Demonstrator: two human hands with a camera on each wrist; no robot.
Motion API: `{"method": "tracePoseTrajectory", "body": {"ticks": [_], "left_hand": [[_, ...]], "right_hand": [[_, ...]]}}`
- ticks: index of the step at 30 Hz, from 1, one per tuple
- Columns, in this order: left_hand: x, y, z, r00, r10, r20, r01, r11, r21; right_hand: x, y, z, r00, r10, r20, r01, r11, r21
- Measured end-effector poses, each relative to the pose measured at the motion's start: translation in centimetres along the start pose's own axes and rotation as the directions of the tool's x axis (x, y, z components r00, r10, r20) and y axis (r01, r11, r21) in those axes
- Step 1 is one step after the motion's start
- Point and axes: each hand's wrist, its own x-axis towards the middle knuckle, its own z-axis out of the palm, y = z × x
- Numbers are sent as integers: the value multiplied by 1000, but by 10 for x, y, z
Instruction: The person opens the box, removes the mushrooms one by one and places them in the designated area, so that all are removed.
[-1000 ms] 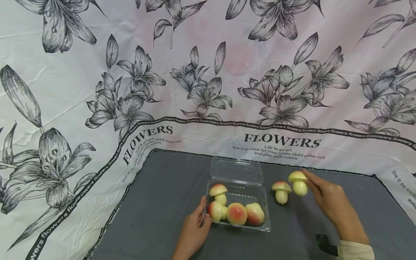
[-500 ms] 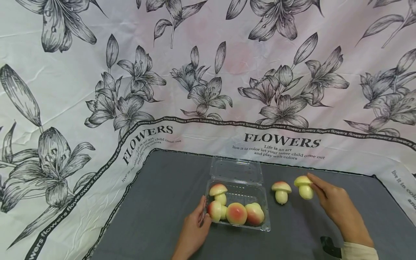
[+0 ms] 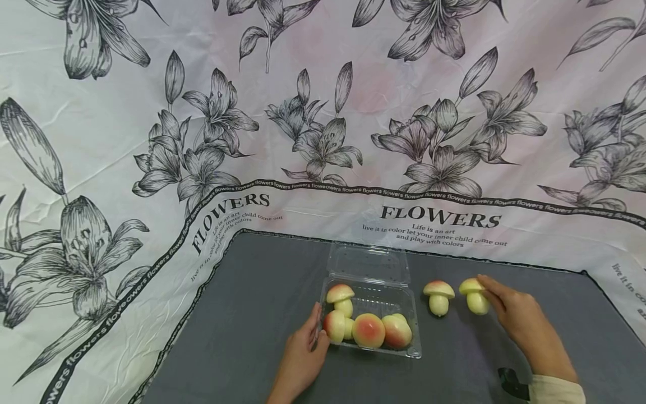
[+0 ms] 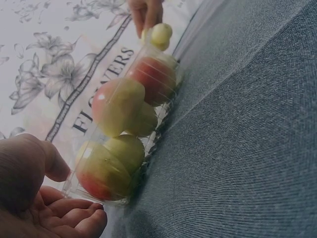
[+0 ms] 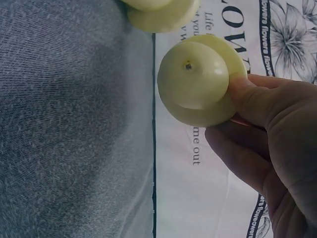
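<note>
My right hand (image 3: 527, 322) pinches a yellow toy mushroom (image 3: 476, 303) by its cap, thumb and fingers at the edge. In the right wrist view the mushroom's (image 5: 198, 79) rounded stem end, with a small dark hole, faces the camera. A second toy mushroom (image 3: 438, 306), red and yellow, stands stem down just to its left. My left hand (image 3: 303, 353) holds the left side of a clear plastic clamshell box (image 3: 383, 300), thumb at the rim and fingers curled below, as the left wrist view shows. Several red-and-yellow toy mushrooms (image 3: 368, 331) lie inside the box.
The box's transparent lid (image 3: 369, 266) is folded back, away from me. Dark grey cloth (image 3: 252, 314) covers the table. Behind it hangs a white floral sheet (image 3: 323, 213) with printed lettering. A black strap (image 3: 512, 384) shows at my right wrist.
My right hand has moved right and down toward the cloth with the yellow mushroom, away from the box and the other mushroom. My left hand stays at the box.
</note>
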Motion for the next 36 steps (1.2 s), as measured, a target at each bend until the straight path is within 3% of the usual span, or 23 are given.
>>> {"method": "tracePoseTrajectory", "body": {"ticks": [13, 36], "left_hand": [[-1, 2, -1, 1000, -5, 1, 5, 1000, -13], [1, 0, -1, 1000, -2, 15, 2, 999, -36]], "right_hand": [[3, 10, 8, 995, 10, 95, -9, 1000, -8], [4, 10, 11, 994, 16, 109, -13, 1000, -24]]}}
